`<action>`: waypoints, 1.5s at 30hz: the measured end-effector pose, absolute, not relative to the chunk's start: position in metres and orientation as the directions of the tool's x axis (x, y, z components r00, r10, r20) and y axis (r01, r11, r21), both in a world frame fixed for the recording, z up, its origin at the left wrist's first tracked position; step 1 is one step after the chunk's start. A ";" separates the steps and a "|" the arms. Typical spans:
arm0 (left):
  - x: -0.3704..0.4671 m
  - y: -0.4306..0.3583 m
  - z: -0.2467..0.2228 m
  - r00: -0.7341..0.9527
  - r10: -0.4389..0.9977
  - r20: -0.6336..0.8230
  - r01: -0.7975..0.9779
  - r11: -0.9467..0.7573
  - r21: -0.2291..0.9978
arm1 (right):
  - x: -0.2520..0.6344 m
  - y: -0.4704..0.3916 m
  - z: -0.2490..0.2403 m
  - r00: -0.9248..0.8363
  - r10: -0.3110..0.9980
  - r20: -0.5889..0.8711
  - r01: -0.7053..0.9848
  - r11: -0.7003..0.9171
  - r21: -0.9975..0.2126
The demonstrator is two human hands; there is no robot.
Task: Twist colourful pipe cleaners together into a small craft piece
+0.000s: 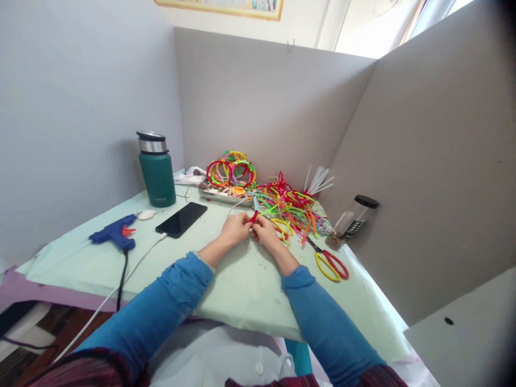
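Over the middle of the table my left hand (237, 228) and my right hand (264, 231) meet, fingers closed on a short red pipe cleaner (253, 216). A light blue piece (255, 203) stands up just above the red one; whether the two are joined I cannot tell. Beyond my hands lies a big tangle of coloured pipe cleaners (282, 199). To its left a metal tray (226, 200) holds small bits, with pipe-cleaner rings (230, 173) piled on it. Yellow and orange pipe cleaners (284, 230) lie right beside my right hand.
Scissors (331, 265) with red and yellow handles lie at the right. A clear jar with a black lid (355, 219) and white sticks (319, 180) are further back. On the left are a blue glue gun (115, 232), a corded phone (181, 219) and a green bottle (157, 177). Grey partitions surround the table.
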State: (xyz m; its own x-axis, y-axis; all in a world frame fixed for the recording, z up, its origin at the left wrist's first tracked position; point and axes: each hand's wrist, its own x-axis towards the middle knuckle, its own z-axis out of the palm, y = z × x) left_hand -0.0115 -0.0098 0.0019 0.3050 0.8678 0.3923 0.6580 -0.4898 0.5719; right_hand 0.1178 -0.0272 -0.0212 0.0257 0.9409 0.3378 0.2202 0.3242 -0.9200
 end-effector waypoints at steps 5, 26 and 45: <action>-0.012 -0.010 0.004 0.283 0.864 0.417 0.625 -0.496 0.603 | 0.117 -0.028 -0.020 0.027 0.949 0.315 0.209 0.303 -0.930; -0.013 -0.013 0.008 0.220 0.880 0.420 0.664 -0.451 0.597 | 0.116 -0.033 -0.017 -0.008 0.911 0.411 0.416 0.377 -0.828; -0.013 -0.012 0.008 0.261 0.861 0.437 0.630 -0.495 0.598 | 0.119 -0.031 -0.018 0.061 0.898 0.436 0.444 0.367 -0.818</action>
State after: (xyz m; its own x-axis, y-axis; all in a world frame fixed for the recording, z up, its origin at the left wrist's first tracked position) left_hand -0.0129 -0.0122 0.0078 0.2613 0.8607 0.4369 0.6303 -0.4949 0.5982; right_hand 0.1192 -0.0315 -0.0182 0.0615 0.8978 0.4361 0.4436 0.3669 -0.8177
